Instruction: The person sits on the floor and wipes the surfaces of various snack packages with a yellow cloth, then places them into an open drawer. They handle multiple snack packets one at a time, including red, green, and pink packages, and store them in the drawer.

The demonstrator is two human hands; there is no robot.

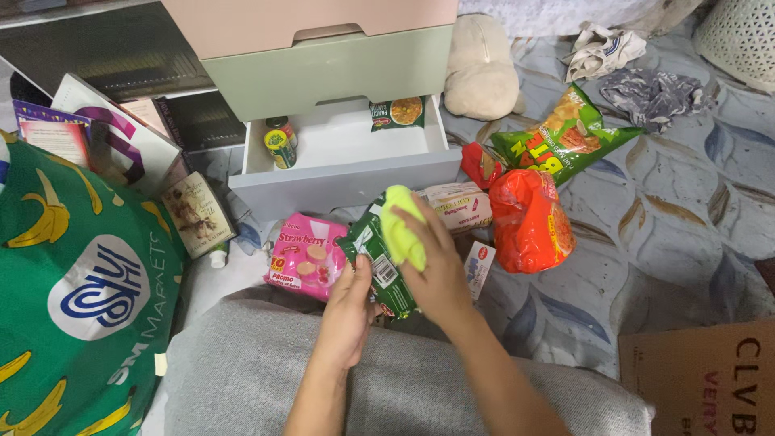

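Wiping the dark green foil snack packet (375, 262) at frame centre, the right hand (440, 270) is closed around a crumpled yellow-green cloth (401, 226) pressed on the packet's upper end, while the left hand (349, 311) pinches the packet's lower edge between thumb and fingers; the work would go best, in my judgement, with the left grip kept firm and the cloth drawn flat along the foil. Counted: one open white drawer (347, 178) holding two small jars (280, 144) and one green sachet (397, 113); on the floor one pink biscuit pack (305, 254), one pale pack (460, 206), one orange-red bag (529, 220), one green chip bag (565, 141).
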